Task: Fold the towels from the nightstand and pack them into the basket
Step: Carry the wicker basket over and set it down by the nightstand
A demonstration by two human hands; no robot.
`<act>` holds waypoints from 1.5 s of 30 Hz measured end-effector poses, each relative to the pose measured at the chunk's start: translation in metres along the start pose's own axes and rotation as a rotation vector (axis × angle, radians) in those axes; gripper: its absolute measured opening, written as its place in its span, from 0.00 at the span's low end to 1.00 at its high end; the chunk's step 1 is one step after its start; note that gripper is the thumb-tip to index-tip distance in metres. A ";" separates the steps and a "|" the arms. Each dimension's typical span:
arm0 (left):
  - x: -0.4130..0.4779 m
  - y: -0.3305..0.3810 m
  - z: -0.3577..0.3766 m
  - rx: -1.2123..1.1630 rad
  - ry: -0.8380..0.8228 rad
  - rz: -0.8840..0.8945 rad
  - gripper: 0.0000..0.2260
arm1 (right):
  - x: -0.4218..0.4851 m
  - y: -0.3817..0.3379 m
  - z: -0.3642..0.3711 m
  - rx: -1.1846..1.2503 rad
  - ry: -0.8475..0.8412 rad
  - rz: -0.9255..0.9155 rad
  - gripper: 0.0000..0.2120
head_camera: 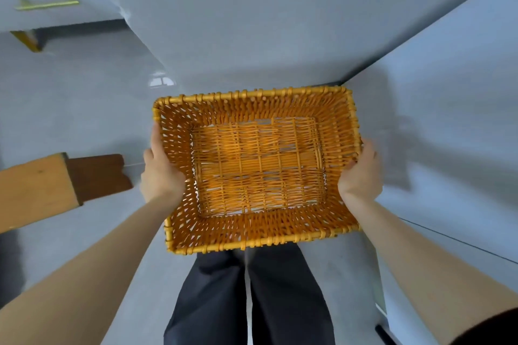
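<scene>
An orange woven wicker basket (252,101) fills the middle of the view, held level above the floor in front of my legs. Nothing lies inside it; its open-weave bottom shows plainly. My left hand (161,173) grips its left rim, thumb inside the wall. On the opposite side my right hand (361,173) grips the right rim the same way. No towels and no nightstand top are in view.
A grey glossy floor (84,109) lies below. A wooden furniture leg (42,190) juts in at the left. A pale cabinet with a brass handle (46,4) stands at the upper left. A pale wall or panel (448,78) rises on the right.
</scene>
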State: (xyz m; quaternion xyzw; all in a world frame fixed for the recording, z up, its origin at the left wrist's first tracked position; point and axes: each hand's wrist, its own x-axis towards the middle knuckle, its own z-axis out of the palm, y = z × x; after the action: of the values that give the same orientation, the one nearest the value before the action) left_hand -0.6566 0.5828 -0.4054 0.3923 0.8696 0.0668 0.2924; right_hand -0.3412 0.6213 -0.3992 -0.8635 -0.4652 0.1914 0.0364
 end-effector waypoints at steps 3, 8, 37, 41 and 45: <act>0.022 -0.009 0.037 -0.004 0.000 0.001 0.42 | 0.020 0.010 0.039 0.024 -0.026 0.003 0.19; 0.047 -0.022 0.074 -0.028 -0.013 0.002 0.42 | 0.043 0.021 0.082 0.039 -0.077 -0.018 0.20; 0.105 -0.023 0.138 -0.156 -0.022 0.079 0.39 | 0.113 0.014 0.149 0.108 -0.073 0.008 0.24; 0.106 -0.012 0.128 -0.228 -0.106 -0.125 0.37 | 0.098 0.008 0.137 0.061 -0.135 -0.032 0.29; 0.084 0.009 0.094 -0.296 -0.210 -0.315 0.33 | 0.065 -0.017 0.105 0.107 -0.164 -0.041 0.26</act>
State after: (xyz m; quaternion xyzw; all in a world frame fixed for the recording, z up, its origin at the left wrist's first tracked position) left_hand -0.6419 0.6389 -0.5179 0.2095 0.8656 0.1061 0.4423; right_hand -0.3608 0.6714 -0.5117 -0.8320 -0.4734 0.2852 0.0485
